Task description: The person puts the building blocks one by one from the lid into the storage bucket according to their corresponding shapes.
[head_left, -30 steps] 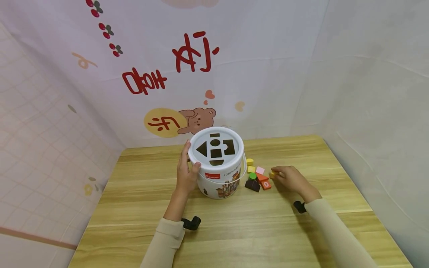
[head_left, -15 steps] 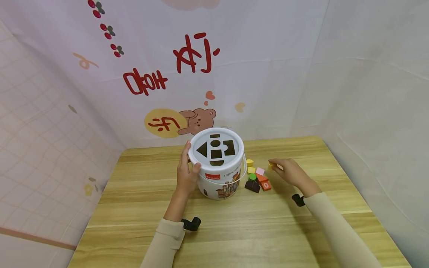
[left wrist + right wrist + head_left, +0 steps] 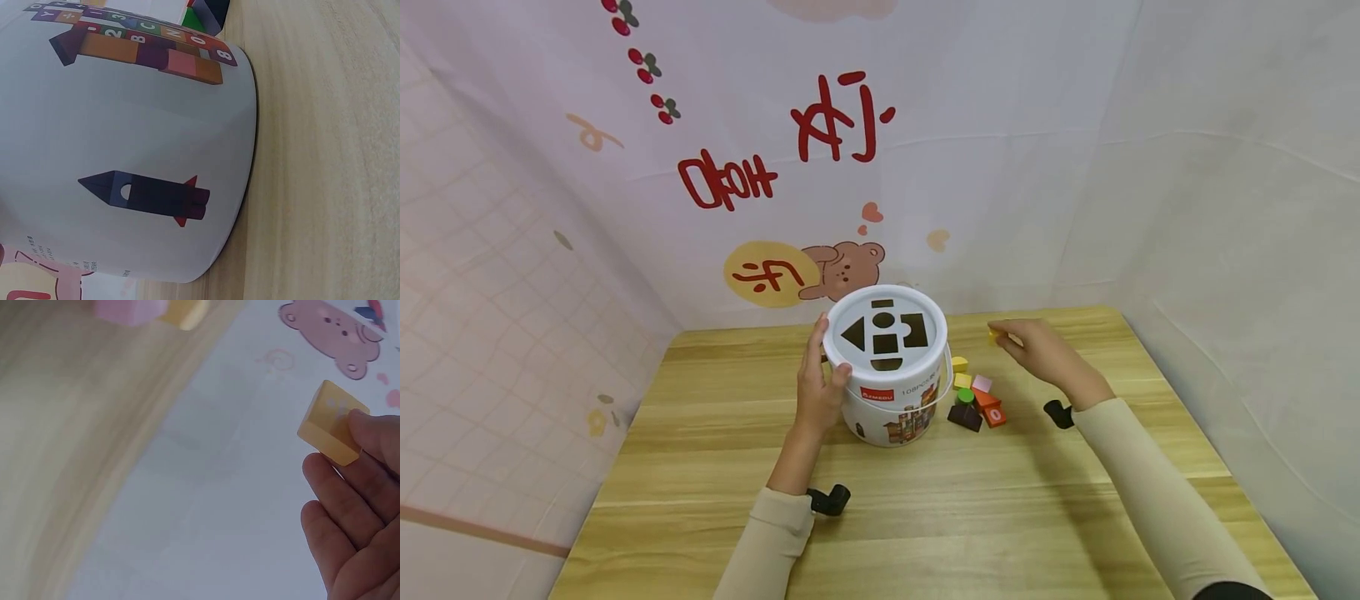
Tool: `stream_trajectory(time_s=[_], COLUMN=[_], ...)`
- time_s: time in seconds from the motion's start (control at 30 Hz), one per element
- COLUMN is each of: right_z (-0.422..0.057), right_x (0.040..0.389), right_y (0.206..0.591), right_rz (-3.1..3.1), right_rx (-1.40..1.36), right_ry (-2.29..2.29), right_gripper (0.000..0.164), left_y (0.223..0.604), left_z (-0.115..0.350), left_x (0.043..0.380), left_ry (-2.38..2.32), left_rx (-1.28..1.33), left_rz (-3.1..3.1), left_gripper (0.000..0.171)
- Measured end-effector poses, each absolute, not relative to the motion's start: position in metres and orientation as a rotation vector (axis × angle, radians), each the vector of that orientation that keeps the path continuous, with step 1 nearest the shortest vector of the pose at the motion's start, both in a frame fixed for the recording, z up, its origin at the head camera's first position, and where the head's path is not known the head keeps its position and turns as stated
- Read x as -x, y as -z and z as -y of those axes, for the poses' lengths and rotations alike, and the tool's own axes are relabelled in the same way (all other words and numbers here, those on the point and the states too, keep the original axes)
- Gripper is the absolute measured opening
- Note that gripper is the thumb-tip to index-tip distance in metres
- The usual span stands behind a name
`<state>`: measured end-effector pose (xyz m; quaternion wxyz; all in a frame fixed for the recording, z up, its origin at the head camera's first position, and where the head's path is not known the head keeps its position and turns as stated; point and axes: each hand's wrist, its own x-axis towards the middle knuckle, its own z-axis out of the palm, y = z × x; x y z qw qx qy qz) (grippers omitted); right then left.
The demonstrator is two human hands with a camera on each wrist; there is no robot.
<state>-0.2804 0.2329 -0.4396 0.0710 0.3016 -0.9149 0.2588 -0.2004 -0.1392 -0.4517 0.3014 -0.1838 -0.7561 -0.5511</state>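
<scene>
My left hand (image 3: 820,392) holds the left side of a white block bucket (image 3: 887,425), thumb at the front near the rim and fingers along the far side. The bucket's grey lid (image 3: 857,358) has several shaped holes: triangle, circle, square and others. Printed pictures on the bucket wall (image 3: 150,144) fill the left wrist view, where the left hand is hardly seen. Raised to the right of the bucket, my right hand (image 3: 1037,354) pinches a small yellow block (image 3: 331,422) between thumb and fingers. A pale mark shows on the block's face, partly under the thumb.
Right of the bucket lie several loose blocks: a black one (image 3: 965,417), a green one (image 3: 966,397), a pink one (image 3: 982,382), orange-red ones (image 3: 995,416) and yellow ones (image 3: 962,381). The wooden table (image 3: 925,517) meets a printed white curtain (image 3: 1000,167) at the back.
My right hand has lifted the yellow block off the table beside the other blocks and moved it up, back and slightly left. The left hand and the bucket have stayed put.
</scene>
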Motion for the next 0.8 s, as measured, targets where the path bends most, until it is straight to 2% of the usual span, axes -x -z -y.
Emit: stream_trajectory(time_s=[0.13, 0.4, 0.8], right_z=[-0.225, -0.211, -0.192], right_x=[0.285, 0.292, 0.298], right_y=[0.425, 0.405, 0.377], right_rz=[2.727, 2.727, 2.687], right_rx=[-0.952, -0.963, -1.013], right_ry=[-0.751, -0.721, -0.74], right_gripper=[0.033, 0.033, 0.034], left_y=[0.455, 0.487, 0.488], left_z=[0.14, 0.149, 0.149], left_x=[0.202, 0.224, 0.225], left_ry=[1.477, 1.469, 1.47], left_rx=[0.488, 0.489, 0.473], left_rz=[2.008, 2.003, 2.027], left_gripper=[0.102, 0.106, 0.097])
